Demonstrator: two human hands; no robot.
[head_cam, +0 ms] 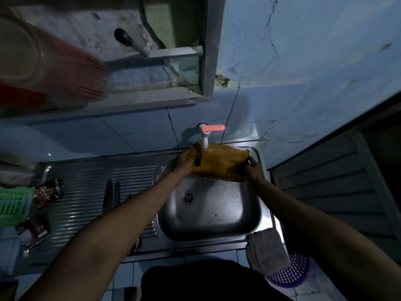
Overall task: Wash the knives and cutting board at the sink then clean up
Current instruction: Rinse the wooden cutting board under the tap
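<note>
- Where the frame is nearest the person, a grey folded cloth (268, 249) hangs over the front right corner of the stainless steel sink (217, 233), above a purple perforated plastic basket (290, 272) on the floor.
- Left of the basin, two dark-handled knives (111, 195) lie side by side on the ribbed metal draining board (86, 192), near dark printed sachets (46, 195) and a green slotted plastic basket (13, 206).
- Over the basin, the wet, brown wooden cutting board (219, 165) is held tilted, its far edge just under the spout.
- The left hand (184, 162) grips the board's left end, fingers curled round its edge.
- The right hand (255, 169) clasps the right end, fingers wrapped on it.
- Farthest off, a white plastic tap with a red lever (208, 131) juts from the pale blue tiled wall (134, 131).
</note>
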